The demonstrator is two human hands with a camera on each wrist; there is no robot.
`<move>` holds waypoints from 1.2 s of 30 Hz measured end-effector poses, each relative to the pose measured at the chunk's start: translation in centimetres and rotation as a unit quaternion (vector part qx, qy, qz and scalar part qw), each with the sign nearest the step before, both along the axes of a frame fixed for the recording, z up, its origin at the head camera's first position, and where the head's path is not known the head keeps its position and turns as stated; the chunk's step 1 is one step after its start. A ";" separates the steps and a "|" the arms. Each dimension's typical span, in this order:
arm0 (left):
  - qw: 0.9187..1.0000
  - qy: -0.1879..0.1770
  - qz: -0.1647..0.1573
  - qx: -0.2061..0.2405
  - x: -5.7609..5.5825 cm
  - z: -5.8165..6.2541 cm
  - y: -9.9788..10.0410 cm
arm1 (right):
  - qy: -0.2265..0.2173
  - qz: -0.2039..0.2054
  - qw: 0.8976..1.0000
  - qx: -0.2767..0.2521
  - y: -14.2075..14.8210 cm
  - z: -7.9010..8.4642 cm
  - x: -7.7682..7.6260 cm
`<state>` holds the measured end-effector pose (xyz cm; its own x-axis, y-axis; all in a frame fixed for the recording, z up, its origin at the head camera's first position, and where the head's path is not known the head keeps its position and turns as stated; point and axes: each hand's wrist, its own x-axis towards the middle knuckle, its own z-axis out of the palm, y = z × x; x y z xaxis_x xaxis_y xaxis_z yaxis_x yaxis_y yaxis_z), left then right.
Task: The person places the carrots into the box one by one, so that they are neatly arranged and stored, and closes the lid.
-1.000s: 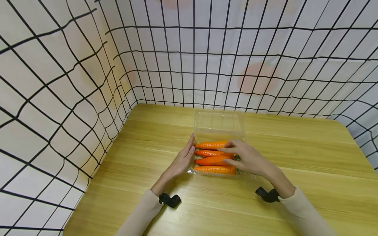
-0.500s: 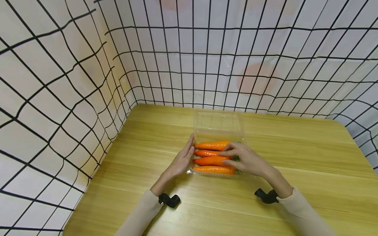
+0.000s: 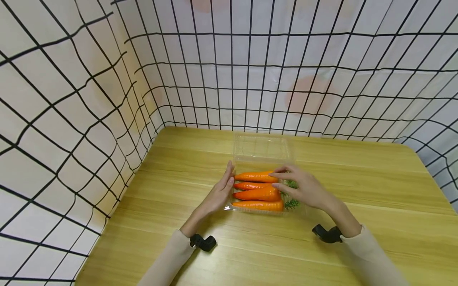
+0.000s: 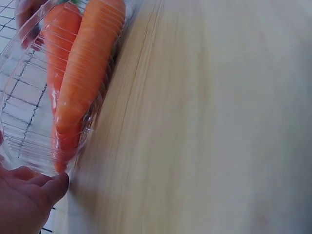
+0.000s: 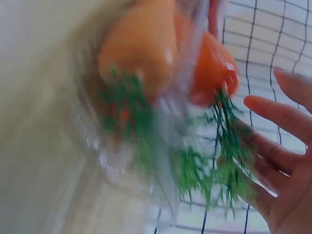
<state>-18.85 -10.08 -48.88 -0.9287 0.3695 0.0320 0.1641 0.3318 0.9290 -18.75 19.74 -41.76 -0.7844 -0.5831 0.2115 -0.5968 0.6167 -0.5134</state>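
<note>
Several orange carrots (image 3: 260,205) lie side by side in a clear plastic clamshell box (image 3: 247,211), tips to the left and green tops (image 3: 292,204) to the right. My left hand (image 3: 216,195) rests against the box's left side, its fingers straight. In the left wrist view, its fingertips are right at the box wall below a carrot (image 4: 91,58). My right hand (image 3: 309,188) is over the right end of the box, fingertips at the thick ends of the far carrots. In the right wrist view, that hand's fingers (image 5: 280,117) are spread beside the feathery greens (image 5: 224,131).
The box's clear lid (image 3: 262,147) lies folded back behind it on the wood-grain table (image 3: 358,190). Black wire grid (image 3: 232,77) backed by white sheeting stands along the back and sides. Each wrist wears a small black camera (image 3: 203,242).
My right hand has lifted slightly and shifted back and right, uncovering more carrot ends and green tops. The left hand stays at the box's left side.
</note>
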 end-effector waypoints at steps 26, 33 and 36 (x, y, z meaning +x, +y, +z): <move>0.979 -0.120 -0.003 0.166 -8.6 2.6 -1.7 | -0.190 -0.130 0.963 -0.137 6.5 -1.9 -7.3; 0.971 -0.142 0.012 0.194 -9.9 2.9 -0.9 | -0.244 -0.123 0.947 -0.168 6.2 -3.0 -8.3; 0.968 -0.152 0.021 0.200 -10.2 3.0 -0.5 | -0.266 -0.117 0.939 -0.184 6.0 -3.2 -8.6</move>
<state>-29.01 -10.62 -45.92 -0.9318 0.3452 -0.1126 -0.1427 -0.0631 0.9878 -27.39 25.77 -45.00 -0.9333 -0.3464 -0.0942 -0.0653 0.4219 -0.9043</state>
